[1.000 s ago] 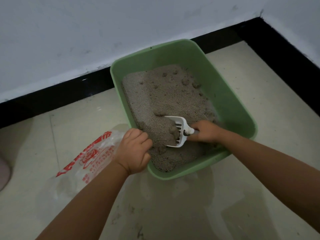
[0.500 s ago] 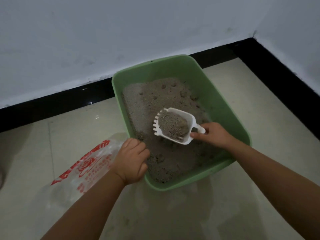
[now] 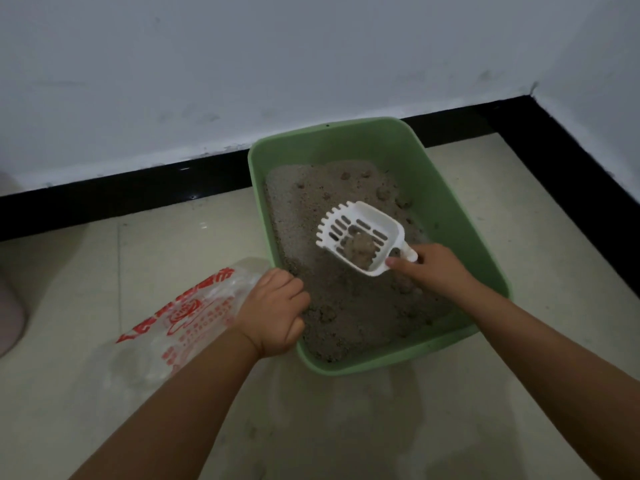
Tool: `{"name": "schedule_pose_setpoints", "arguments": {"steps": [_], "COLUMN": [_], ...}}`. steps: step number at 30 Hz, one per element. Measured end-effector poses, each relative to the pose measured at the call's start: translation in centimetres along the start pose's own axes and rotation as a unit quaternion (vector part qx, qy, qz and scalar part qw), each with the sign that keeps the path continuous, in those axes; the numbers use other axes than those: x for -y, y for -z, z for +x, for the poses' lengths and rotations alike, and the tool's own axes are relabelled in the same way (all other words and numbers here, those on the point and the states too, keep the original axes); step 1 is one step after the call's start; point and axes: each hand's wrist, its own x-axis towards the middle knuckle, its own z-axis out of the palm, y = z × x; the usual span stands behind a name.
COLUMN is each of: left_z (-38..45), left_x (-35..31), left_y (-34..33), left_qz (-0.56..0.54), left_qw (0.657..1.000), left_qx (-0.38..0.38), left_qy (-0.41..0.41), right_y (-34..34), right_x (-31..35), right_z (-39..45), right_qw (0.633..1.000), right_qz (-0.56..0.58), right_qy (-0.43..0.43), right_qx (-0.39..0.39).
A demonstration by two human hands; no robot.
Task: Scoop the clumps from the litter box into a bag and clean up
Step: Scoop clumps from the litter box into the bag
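Head view: right hand (image 3: 433, 271) grips the white scoop (image 3: 360, 237), one clump (image 3: 358, 251) aboard, above the litter box (image 3: 485, 258). Left hand (image 3: 273, 313) clutches the bag (image 3: 194, 317) at the box's rim. Tilt the scoop crossing over, and the clump could land on the floor.

Litter box (image 3: 460, 209): green, centre-right of frame, on the floor (image 3: 346, 427) by the wall.
Scoop (image 3: 360, 237): white, slotted, above the litter, carrying a clump (image 3: 358, 249).
Right hand (image 3: 433, 271): gripping the scoop handle.
Left hand (image 3: 273, 315): curled over the near-left rim, holding the bag (image 3: 194, 313).
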Motion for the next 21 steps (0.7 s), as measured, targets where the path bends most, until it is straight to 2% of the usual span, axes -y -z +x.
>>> {"name": "schedule_pose_setpoints", "arguments": {"steps": [3, 13, 15, 19, 21], "left_z": [-0.1, -0.3, 0.1, -1.0, -2.8], "left_x": [-0.1, -0.2, -0.1, -0.5, 0.4], "left_y": [0.1, 0.4, 0.6, 1.5, 2.5], "left_qz": [-0.005, 0.002, 0.014, 0.005, 0.012], "left_qw": [1.000, 0.999, 0.999, 0.998, 0.994], "left_qx": [0.005, 0.036, 0.044, 0.022, 0.005], "left_qy": [0.007, 0.012, 0.007, 0.054, 0.112], "right_y": [-0.2, -0.8, -0.7, -0.1, 0.2], "right_x": [0.1, -0.4, -0.2, 1.3, 2.7], "right_z": [0.0, -0.5, -0.6, -1.5, -2.3], "right_qw": [1.000, 0.999, 0.999, 0.999, 0.999], "right_qz": [-0.029, 0.025, -0.007, 0.038, 0.031], "right_qy": [-0.004, -0.026, -0.030, -0.020, 0.008], "right_qx": [-0.010, -0.011, -0.018, -0.018, -0.003]}}
